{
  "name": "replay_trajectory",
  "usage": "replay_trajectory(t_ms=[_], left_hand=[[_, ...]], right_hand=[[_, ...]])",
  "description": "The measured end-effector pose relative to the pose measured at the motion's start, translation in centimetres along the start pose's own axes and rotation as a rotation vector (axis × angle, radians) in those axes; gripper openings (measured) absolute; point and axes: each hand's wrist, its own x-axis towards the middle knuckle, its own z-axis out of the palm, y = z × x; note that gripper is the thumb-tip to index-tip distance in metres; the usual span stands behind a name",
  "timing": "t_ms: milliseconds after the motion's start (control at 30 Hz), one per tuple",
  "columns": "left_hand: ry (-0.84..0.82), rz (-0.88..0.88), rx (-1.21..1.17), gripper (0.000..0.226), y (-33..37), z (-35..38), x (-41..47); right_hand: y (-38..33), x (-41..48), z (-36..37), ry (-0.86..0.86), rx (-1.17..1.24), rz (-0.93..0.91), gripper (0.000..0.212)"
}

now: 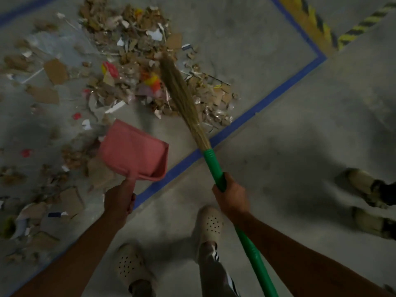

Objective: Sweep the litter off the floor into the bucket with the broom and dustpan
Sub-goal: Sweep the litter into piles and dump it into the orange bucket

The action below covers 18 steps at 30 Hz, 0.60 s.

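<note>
A big pile of litter (132, 61), torn cardboard, paper and coloured scraps, covers the floor ahead and to the left. My right hand (230, 195) grips the green handle of a broom (212, 166); its straw bristles (180, 93) lie across the right side of the pile. My left hand (120, 202) holds the handle of a pink dustpan (134, 151), which hangs tilted just above the floor at the near edge of the pile. No bucket is in view.
Blue tape (267, 99) marks a line across the grey concrete floor, with yellow-black hazard stripes (317, 24) at the top right. My feet in pale clogs (211, 224) stand below. Another person's shoes (368, 189) are at the right edge.
</note>
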Motion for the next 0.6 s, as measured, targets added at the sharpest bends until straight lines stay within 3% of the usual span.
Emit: replay_trajectory(t_ms=[233,367,467,600], left_hand=[[-0.053,0.018,0.042,0.062,2.9,8.5,-0.9],[-0.080,0.046,0.063,0.063,3.3,11.8,-0.9],[-0.062,0.016,0.059,0.064,3.1,13.4,0.0],[-0.054,0.002,0.050,0.060,2.4,13.4,1.1]], right_hand=[[7.6,5.1,-5.6,0.163,0.141,0.262,0.028],[11.5,7.8,-6.9,0.159,0.203,0.480,0.024],[12.8,10.0,-6.7,0.103,0.299,0.654,0.032],[11.3,12.1,-4.8,-0.010,0.256,0.571,0.038]])
